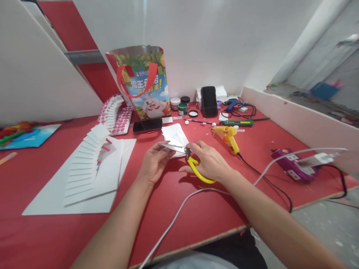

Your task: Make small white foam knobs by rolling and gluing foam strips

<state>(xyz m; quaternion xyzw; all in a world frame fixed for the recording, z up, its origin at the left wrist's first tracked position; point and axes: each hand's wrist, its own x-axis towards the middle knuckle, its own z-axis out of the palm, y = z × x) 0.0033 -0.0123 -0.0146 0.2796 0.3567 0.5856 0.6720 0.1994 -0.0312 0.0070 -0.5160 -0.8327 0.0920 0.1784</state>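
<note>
My right hand (209, 160) grips a pair of scissors (198, 172) with yellow handles. Their metal blades point left, towards the fingertips of my left hand (155, 160). The left fingers are pinched together beside the blade tips; a small white bit shows there, but what they hold is too small to make out. Beneath and behind the blades lie white paper sheets (175, 133) on the red table (174, 220). To the right of my right hand rests a yellow glue gun (230, 139) with a black cord.
On the left, a curved structure of white strips (81, 168) lies on white boards (42, 203). Behind stand a printed bag (148, 82), a dark phone (147, 126) and small jars (182, 109). A purple power strip (294, 166) sits right; a white cable (179, 213) crosses the front.
</note>
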